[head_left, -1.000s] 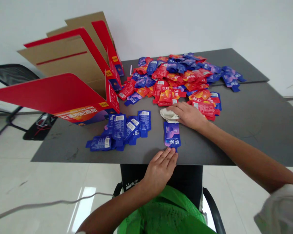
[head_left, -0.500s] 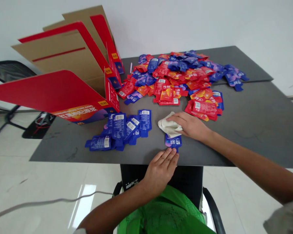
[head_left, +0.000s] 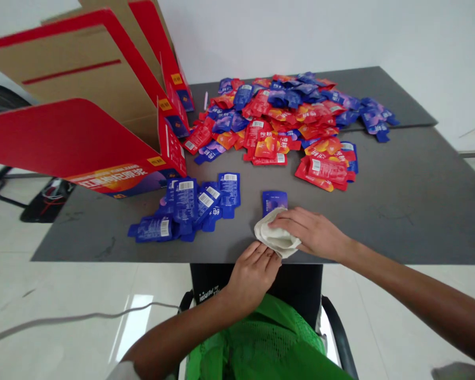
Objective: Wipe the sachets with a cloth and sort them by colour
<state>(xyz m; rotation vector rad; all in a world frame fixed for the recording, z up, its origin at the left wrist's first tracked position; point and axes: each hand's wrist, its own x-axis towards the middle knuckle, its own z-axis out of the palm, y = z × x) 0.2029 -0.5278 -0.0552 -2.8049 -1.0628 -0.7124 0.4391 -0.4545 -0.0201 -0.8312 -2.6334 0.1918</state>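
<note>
A blue pouch (head_left: 275, 200) lies flat on the grey table in front of me, its upper end showing and the rest covered by a white cloth (head_left: 275, 235). My right hand (head_left: 312, 232) is closed around the cloth and presses it over the lower part of the pouch. At the table's front edge, my left hand (head_left: 255, 274) lies with its fingers flat and close together. Its fingertips meet the cloth's lower edge by the pouch's hidden spout end; the left thumb is out of sight.
Several blue pouches (head_left: 186, 206) overlap at left. Behind them stand open red cardboard boxes (head_left: 91, 142). A heap of red and blue pouches (head_left: 269, 121) spreads along the back of the grey table (head_left: 411, 211). A chair armrest (head_left: 338, 338) is at lower right.
My right hand has drawn the cloth toward me, down the pouch, uncovering its upper end and covering its printed lower part. My left hand stays at the spout end. The view has shifted slightly.
</note>
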